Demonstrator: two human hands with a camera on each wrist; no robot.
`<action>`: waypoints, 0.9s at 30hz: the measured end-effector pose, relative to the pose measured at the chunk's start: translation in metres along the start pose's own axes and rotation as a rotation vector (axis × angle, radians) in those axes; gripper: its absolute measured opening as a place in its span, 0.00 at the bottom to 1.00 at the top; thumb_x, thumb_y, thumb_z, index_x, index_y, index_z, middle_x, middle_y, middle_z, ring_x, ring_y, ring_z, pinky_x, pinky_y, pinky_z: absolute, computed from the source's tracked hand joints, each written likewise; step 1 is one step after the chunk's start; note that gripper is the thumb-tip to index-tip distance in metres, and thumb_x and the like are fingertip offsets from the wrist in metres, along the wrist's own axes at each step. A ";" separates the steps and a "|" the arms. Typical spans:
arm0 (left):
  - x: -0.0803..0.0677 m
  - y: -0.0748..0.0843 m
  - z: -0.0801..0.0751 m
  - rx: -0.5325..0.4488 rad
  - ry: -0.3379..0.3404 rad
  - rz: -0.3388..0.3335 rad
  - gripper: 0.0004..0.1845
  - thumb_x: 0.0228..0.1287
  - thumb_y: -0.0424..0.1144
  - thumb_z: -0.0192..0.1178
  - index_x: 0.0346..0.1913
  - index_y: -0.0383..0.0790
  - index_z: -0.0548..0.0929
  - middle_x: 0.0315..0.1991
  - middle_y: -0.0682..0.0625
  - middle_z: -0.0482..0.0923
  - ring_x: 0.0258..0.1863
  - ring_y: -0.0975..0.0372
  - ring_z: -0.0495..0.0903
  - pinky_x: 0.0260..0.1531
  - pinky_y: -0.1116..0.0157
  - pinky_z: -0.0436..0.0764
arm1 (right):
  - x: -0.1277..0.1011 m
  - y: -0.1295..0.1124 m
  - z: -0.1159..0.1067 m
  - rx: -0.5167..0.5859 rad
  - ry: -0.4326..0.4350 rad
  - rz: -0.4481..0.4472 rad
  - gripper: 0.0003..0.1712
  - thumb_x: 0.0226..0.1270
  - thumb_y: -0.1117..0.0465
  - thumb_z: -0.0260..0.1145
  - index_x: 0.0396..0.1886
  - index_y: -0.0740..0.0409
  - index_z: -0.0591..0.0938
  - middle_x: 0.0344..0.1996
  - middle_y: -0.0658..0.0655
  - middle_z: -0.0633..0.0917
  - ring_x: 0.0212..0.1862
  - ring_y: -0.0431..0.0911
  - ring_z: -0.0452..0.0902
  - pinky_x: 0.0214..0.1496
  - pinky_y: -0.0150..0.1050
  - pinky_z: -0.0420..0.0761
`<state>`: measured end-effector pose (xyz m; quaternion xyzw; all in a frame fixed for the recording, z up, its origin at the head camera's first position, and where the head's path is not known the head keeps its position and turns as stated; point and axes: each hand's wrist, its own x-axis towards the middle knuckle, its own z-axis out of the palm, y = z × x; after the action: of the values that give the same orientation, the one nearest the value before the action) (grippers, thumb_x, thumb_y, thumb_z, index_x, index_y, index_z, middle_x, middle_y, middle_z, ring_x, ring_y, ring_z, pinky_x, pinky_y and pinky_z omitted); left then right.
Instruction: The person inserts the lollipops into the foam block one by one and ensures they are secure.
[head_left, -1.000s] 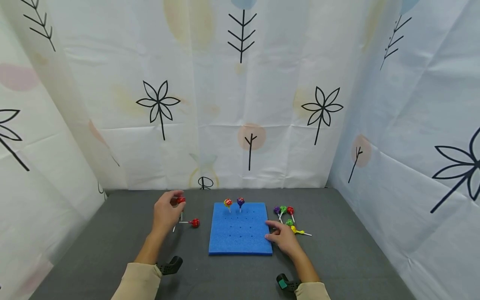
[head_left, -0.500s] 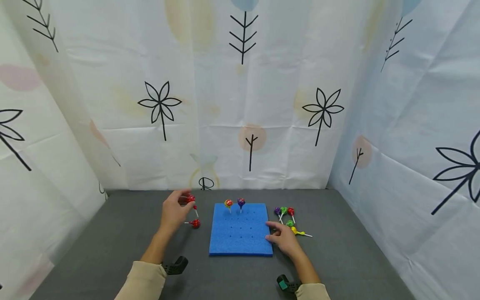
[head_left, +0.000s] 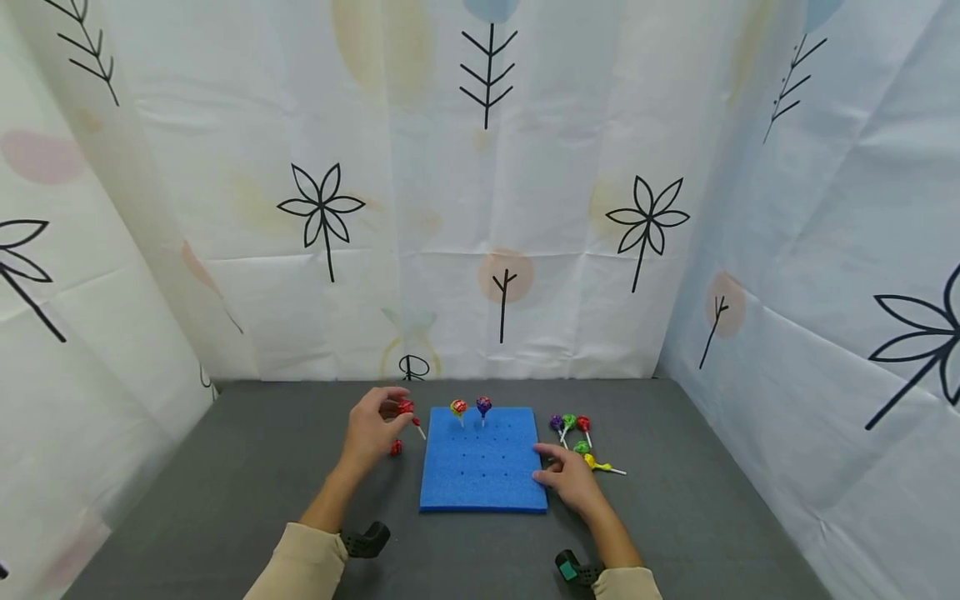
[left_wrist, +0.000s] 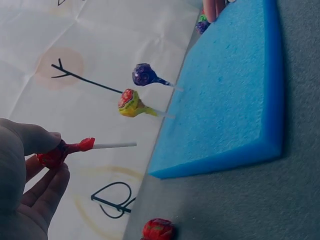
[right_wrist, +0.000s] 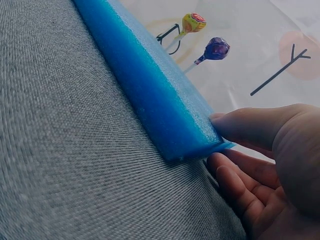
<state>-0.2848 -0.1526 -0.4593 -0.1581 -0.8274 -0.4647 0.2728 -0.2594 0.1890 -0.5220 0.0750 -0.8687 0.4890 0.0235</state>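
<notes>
My left hand [head_left: 371,429] pinches a red-wrapped lollipop [left_wrist: 54,155] by its head, just off the left edge of a blue foam board [head_left: 483,492]. Its white stick points toward the board. At the board's far side, a yellow-and-red lollipop [head_left: 458,407] and a purple lollipop [head_left: 483,405] stand upright in it. Rows of small holes dot the board's top. My right hand [head_left: 572,482] holds the board's right edge, thumb on the top and fingers against the side in the right wrist view. Another red lollipop [left_wrist: 158,229] lies beside my left hand, partly hidden in the head view.
Right of the board lies a loose group of lollipops: a purple one [head_left: 557,422], a red one [head_left: 583,424], green ones and a yellow one [head_left: 590,461]. A printed white curtain [head_left: 420,317] rises behind the grey table [head_left: 712,517].
My left hand has carried the red lollipop rightward to the board's left edge, its stick swinging from downward to tilted toward the board. The right hand stays on the board's edge.
</notes>
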 end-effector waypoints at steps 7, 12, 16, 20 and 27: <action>-0.007 0.004 0.020 -0.042 0.013 0.007 0.18 0.50 0.24 0.72 0.46 0.32 0.82 0.38 0.44 0.79 0.37 0.52 0.83 0.38 0.58 0.82 | 0.000 0.000 -0.001 -0.005 0.005 0.016 0.25 0.58 0.68 0.72 0.57 0.61 0.81 0.48 0.59 0.82 0.33 0.44 0.75 0.33 0.39 0.75; -0.013 0.002 0.038 -0.071 0.044 -0.019 0.16 0.52 0.24 0.71 0.45 0.33 0.82 0.39 0.44 0.79 0.37 0.53 0.83 0.39 0.59 0.82 | -0.001 -0.001 -0.003 -0.005 0.008 0.020 0.25 0.58 0.68 0.72 0.57 0.61 0.81 0.49 0.59 0.82 0.34 0.44 0.75 0.34 0.38 0.75; -0.018 0.002 0.050 -0.101 0.078 -0.056 0.15 0.53 0.24 0.71 0.44 0.33 0.82 0.39 0.44 0.78 0.37 0.53 0.83 0.40 0.57 0.82 | -0.001 -0.002 -0.003 -0.011 0.005 0.024 0.25 0.58 0.68 0.72 0.57 0.61 0.81 0.48 0.58 0.82 0.34 0.44 0.74 0.33 0.37 0.74; -0.022 0.002 0.059 -0.108 0.105 -0.110 0.14 0.53 0.26 0.71 0.43 0.34 0.82 0.39 0.44 0.78 0.37 0.54 0.84 0.41 0.57 0.82 | -0.001 -0.003 -0.002 -0.010 0.005 0.029 0.25 0.58 0.68 0.72 0.57 0.61 0.81 0.48 0.58 0.82 0.34 0.44 0.74 0.33 0.37 0.74; -0.025 0.001 0.070 -0.083 0.126 -0.111 0.13 0.54 0.28 0.72 0.42 0.36 0.82 0.39 0.46 0.77 0.37 0.55 0.84 0.40 0.57 0.82 | -0.002 -0.005 -0.001 -0.009 0.007 0.031 0.24 0.58 0.69 0.72 0.57 0.61 0.81 0.48 0.58 0.82 0.34 0.44 0.74 0.34 0.39 0.75</action>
<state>-0.2861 -0.0922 -0.5029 -0.0935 -0.7961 -0.5221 0.2914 -0.2569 0.1873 -0.5176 0.0600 -0.8720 0.4855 0.0192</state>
